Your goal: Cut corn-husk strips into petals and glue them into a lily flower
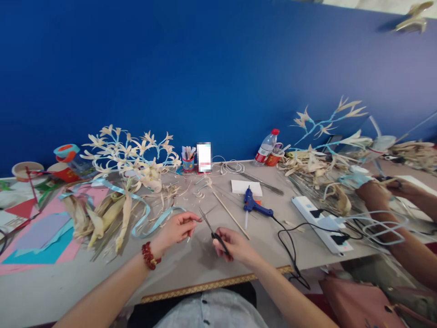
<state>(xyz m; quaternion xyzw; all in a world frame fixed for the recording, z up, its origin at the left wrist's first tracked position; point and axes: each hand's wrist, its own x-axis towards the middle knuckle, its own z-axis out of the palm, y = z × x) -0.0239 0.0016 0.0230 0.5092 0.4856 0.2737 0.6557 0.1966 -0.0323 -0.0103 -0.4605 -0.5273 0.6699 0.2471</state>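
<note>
My right hand (pixel 235 246) is closed round the black handles of a pair of scissors (pixel 210 227), whose blades point up and left over the grey table (pixel 191 264). My left hand (pixel 177 228), with a red bead bracelet (pixel 149 255) on the wrist, pinches a thin pale strip I cannot name, just left of the blade tips. A thin wooden stick (pixel 231 215) lies right behind the scissors.
A blue glue gun (pixel 254 206) with a black cord, a white pad (pixel 246 187) and a white power strip (pixel 322 223) lie to the right. Dried husks (pixel 102 218), husk flowers (pixel 129 155), coloured paper (pixel 41 237) fill the left. Another person's arms (pixel 403 223) work at far right.
</note>
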